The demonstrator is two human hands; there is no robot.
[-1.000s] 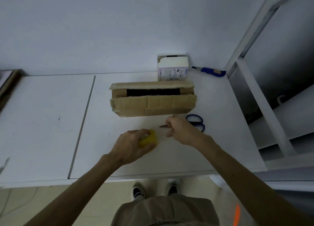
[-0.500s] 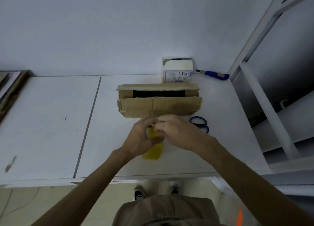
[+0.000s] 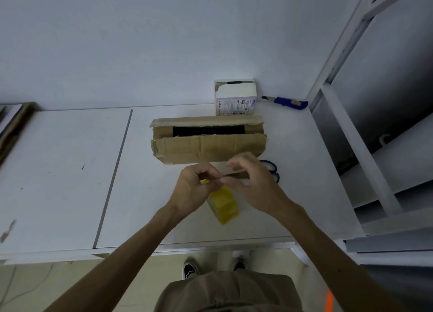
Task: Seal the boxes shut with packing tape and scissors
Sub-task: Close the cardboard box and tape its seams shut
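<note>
A brown cardboard box (image 3: 208, 145) lies on the white table (image 3: 70, 171), its top flaps apart with a dark gap between them. Just in front of it, my left hand (image 3: 192, 192) grips a yellow roll of packing tape (image 3: 223, 205), which hangs tilted below my fingers. My right hand (image 3: 254, 185) pinches the free end of the tape strip (image 3: 234, 175), drawn out a short way to the right of the roll. Blue-handled scissors (image 3: 273, 168) lie on the table behind my right hand, mostly hidden by it.
A small white labelled box (image 3: 235, 99) stands against the wall behind the cardboard box. A blue utility knife (image 3: 289, 101) lies at the back right corner. White shelf posts (image 3: 358, 152) rise right of the table. A seam (image 3: 114, 178) splits the tabletop.
My left hand lifted the yellow roll off the table and turned it. My right hand came to the roll, took the tape end and drew it rightward.
</note>
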